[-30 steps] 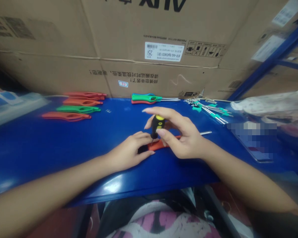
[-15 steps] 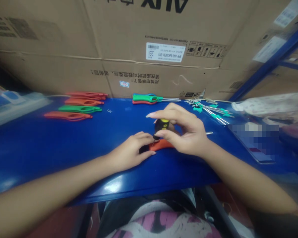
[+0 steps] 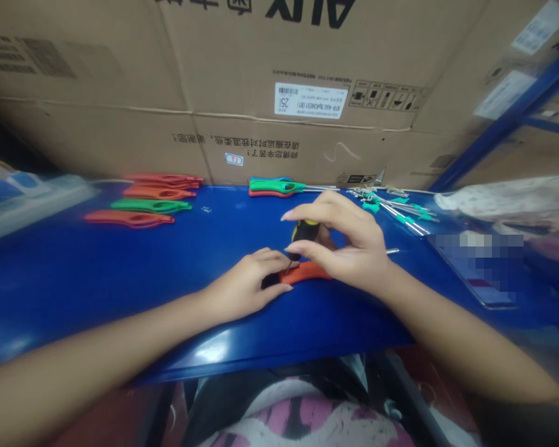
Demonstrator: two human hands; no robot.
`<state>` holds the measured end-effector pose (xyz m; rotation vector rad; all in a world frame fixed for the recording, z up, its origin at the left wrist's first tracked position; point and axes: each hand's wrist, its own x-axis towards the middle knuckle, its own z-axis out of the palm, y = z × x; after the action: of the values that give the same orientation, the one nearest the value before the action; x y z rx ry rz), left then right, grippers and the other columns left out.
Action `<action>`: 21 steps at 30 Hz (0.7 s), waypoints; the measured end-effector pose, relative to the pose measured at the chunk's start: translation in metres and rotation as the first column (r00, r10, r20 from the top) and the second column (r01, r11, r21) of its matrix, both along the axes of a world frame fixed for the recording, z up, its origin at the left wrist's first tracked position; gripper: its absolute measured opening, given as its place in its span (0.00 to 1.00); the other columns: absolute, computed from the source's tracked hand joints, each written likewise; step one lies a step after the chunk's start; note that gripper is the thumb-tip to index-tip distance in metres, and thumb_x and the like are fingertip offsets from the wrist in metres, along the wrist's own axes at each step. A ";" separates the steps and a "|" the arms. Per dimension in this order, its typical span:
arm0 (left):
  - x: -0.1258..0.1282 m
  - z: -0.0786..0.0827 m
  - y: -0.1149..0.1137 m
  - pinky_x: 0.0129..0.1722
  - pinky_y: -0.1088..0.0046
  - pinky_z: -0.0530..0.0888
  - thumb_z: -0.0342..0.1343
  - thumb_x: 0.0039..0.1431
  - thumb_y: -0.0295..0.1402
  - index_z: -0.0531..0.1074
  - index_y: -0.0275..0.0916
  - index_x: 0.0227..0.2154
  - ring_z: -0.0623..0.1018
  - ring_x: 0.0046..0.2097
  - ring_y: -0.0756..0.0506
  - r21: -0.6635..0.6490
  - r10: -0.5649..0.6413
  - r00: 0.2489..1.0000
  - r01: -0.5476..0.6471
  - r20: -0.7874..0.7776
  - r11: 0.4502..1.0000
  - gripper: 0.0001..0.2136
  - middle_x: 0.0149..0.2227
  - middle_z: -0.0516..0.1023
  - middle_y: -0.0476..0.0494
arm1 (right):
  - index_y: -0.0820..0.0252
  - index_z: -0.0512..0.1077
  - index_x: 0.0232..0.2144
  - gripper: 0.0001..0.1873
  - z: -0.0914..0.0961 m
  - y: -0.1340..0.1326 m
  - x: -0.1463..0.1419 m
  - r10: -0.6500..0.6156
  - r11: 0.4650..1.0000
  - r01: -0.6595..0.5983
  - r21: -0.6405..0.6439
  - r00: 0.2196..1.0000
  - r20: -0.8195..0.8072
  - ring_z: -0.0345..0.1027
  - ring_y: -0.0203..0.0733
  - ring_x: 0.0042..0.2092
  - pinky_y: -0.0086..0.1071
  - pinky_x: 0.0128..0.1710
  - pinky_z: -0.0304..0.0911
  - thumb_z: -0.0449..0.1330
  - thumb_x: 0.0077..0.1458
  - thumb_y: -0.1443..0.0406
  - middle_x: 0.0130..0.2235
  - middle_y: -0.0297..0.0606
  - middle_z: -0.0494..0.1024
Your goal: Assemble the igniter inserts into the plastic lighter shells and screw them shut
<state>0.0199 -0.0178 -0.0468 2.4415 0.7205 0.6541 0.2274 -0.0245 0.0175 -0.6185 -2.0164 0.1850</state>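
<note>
My right hand [image 3: 349,245] is closed round a short black screwdriver with a yellow cap [image 3: 304,233], held upright with its tip down on an orange plastic handle [image 3: 307,271] lying on the blue table [image 3: 121,273]. A thin metal rod [image 3: 391,251] sticks out to the right of that handle. My left hand [image 3: 245,287] presses the left end of the orange handle against the table, fingers curled on it.
Red, orange and green handles [image 3: 142,202] lie in a row at the back left. A green and red pair [image 3: 274,185] lies at the back centre. Several metal rods with teal pieces [image 3: 398,208] sit at the back right. Large cardboard boxes [image 3: 279,93] stand behind the table.
My right hand has turned on the screwdriver, its fingers shifting round the grip and moving slightly right. The left hand and the orange handle have stayed put.
</note>
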 end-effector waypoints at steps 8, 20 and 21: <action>0.000 0.000 -0.001 0.52 0.61 0.74 0.59 0.64 0.32 0.77 0.38 0.47 0.77 0.49 0.41 0.002 0.011 1.000 -0.011 0.020 1.000 0.10 0.45 0.79 0.41 | 0.57 0.74 0.52 0.15 0.007 -0.008 -0.001 0.159 0.985 -0.156 -0.076 0.986 0.045 0.73 0.40 0.43 0.36 0.43 0.72 0.55 0.67 0.65 0.41 0.40 0.79; 0.001 0.001 -0.001 0.53 0.60 0.74 0.59 0.64 0.33 0.75 0.38 0.52 0.77 0.51 0.40 0.016 0.013 1.000 -0.013 0.004 1.000 0.14 0.48 0.79 0.39 | 0.59 0.71 0.56 0.17 0.004 -0.001 0.006 0.200 0.971 -0.190 -0.146 0.978 0.056 0.74 0.39 0.45 0.30 0.37 0.73 0.53 0.67 0.66 0.47 0.42 0.78; 0.001 0.001 -0.001 0.53 0.60 0.74 0.59 0.64 0.33 0.76 0.38 0.51 0.77 0.51 0.40 0.016 0.014 1.000 -0.014 0.006 1.000 0.13 0.47 0.80 0.39 | 0.58 0.72 0.55 0.16 0.003 0.000 0.006 0.186 0.978 -0.180 -0.105 0.981 0.051 0.74 0.38 0.43 0.30 0.37 0.73 0.55 0.66 0.66 0.46 0.41 0.79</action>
<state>0.0213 -0.0187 -0.0458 2.4496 0.7339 0.6748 0.2332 -0.0245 0.0207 -0.5050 -2.1329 0.3843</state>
